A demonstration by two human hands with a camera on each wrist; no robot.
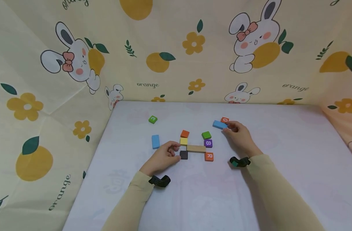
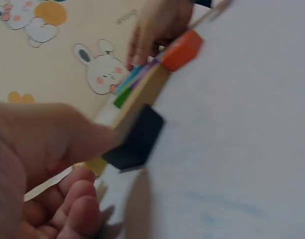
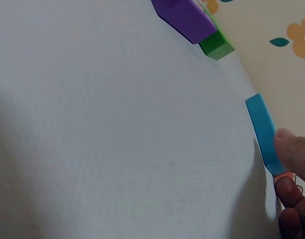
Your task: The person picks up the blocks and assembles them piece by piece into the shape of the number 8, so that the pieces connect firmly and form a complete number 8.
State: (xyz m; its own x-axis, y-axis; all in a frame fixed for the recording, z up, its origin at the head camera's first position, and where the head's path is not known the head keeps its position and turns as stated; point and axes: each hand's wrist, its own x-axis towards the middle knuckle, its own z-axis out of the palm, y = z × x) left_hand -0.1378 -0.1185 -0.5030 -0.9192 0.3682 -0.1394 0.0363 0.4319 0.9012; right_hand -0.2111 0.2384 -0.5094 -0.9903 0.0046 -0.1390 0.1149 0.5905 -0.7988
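My left hand [image 1: 162, 157] rests beside the arrangement of blocks, fingers loosely bent. Its thumb tip is right at the black block [image 1: 183, 155], and its index fingertip is near the yellow block [image 1: 183, 141]. At the back right, my right hand [image 1: 238, 134] pinches the near end of a blue rectangular block [image 1: 220, 124] between thumb and fingers. In the right wrist view, the thumb [image 3: 293, 152] lies against that blue block [image 3: 264, 132]. Just behind it is an orange block with a 0 [image 1: 225, 119], partly covered by the fingers.
A wooden plank [image 1: 196, 149] links the group, with a purple 8 block [image 1: 208, 143], a green block [image 1: 206, 135], an orange R block [image 1: 209, 157] and a plain orange block [image 1: 185, 133] around it. Another blue block [image 1: 155, 141] and a green 3 block [image 1: 153, 119] lie left.
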